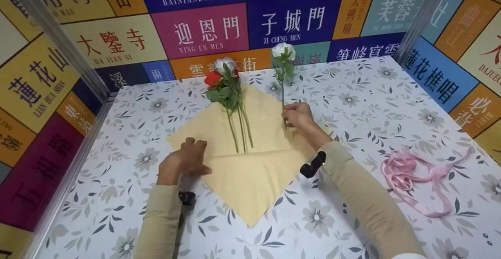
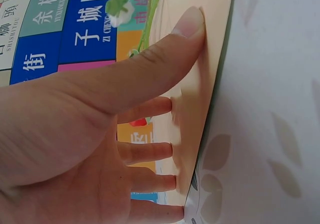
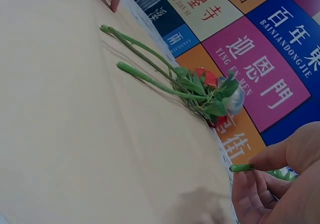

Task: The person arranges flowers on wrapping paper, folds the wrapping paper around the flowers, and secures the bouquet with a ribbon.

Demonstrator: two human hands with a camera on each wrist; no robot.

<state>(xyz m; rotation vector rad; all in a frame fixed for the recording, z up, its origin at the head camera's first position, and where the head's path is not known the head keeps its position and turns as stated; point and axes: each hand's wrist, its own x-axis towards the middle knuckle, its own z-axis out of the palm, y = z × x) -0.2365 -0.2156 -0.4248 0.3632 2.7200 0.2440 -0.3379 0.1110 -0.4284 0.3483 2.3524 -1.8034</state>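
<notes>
White-bloomed single flower (image 1: 284,54) extends away from the right hand (image 1: 300,116), which pinches its stem (image 3: 241,168) near the bottom end; the left hand (image 1: 186,159), fingers extended, touches the yellow paper (image 1: 244,184) near the bunched flowers (image 1: 227,89).

Leaf-print tablecloth (image 1: 289,231); colourful lettered wall (image 1: 199,30)

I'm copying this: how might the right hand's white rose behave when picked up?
The white rose looks fairly stiff: its stem runs straight beyond the right hand. With bloom and leaves at one end, it may be top-heavy. The narrow stem could twist in the grip.
</notes>
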